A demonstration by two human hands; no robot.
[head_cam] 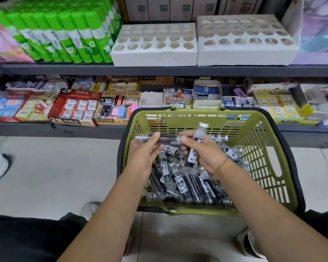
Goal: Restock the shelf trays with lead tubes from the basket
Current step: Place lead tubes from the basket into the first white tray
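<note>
Lead tubes (187, 182) lie loose in a pile on the bottom of the green basket (263, 148), which stands on the floor in front of the shelving. This keeps the stock directly under both hands.

1. Far left, upper shelf: green glue sticks (61, 35) fill their row. I treat them as a boundary, not a target.
2. The left hand (144, 156) is above the basket's left half. Its fingers and thumb are curled round one clear tube (167, 138), which lies level and crosswise. I judge this grip suits checking or collecting a tube, not inserting it; the tube must be turned on end first.
3. The left tray (153, 57) sits on the upper shelf beside the glue sticks. Its round holes all appear empty. The holes face up, so each tube would enter from above, bottom first.
4. The right hand (206, 154) is above the basket's middle. It grasps a labelled tube (196, 146) that stands nearly upright, silver cap uppermost, which already fits the holes. I cannot tell whether its thumb touches the end of the level tube.
5. The right tray (244, 55) touches the left tray along one side. Its holes also appear empty.

Assessment: restocking has barely begun. Both hands are loaded, both trays are unfilled, and the basket holds ample stock.
</note>
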